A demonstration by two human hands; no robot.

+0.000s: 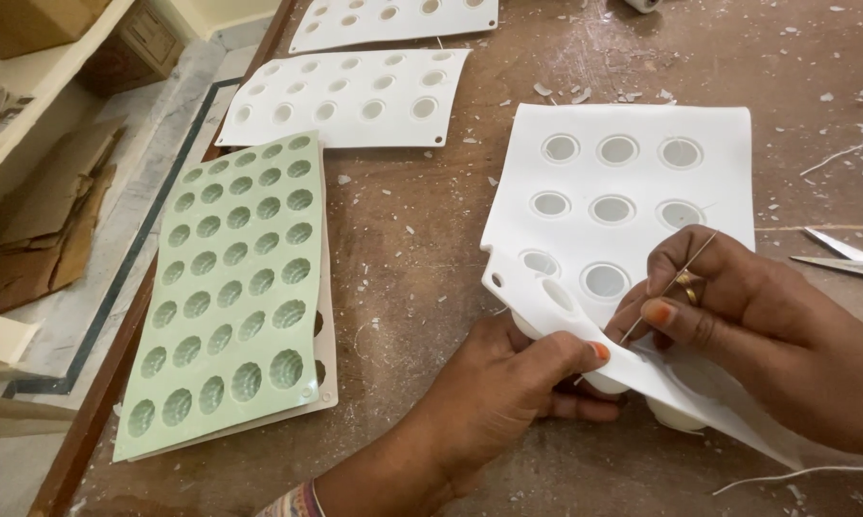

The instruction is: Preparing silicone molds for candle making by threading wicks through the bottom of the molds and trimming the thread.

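a: left hand (508, 383) grips the white mould's (633, 172) lifted near edge on the table (422, 258); right hand (738, 316) pinches a needle (671, 287).
b: risk?
a: i'd say the needle could slip and prick the left thumb, or tear a cavity.

A white, flexible silicone mould sheet (633, 172) with round cavities in rows of three lies on the brown table, its near corner lifted and curled upward. The cavities (those that show) look filled with pale material. A thin, stiff wick (669, 289) slants across the raised corner, nearly straight.
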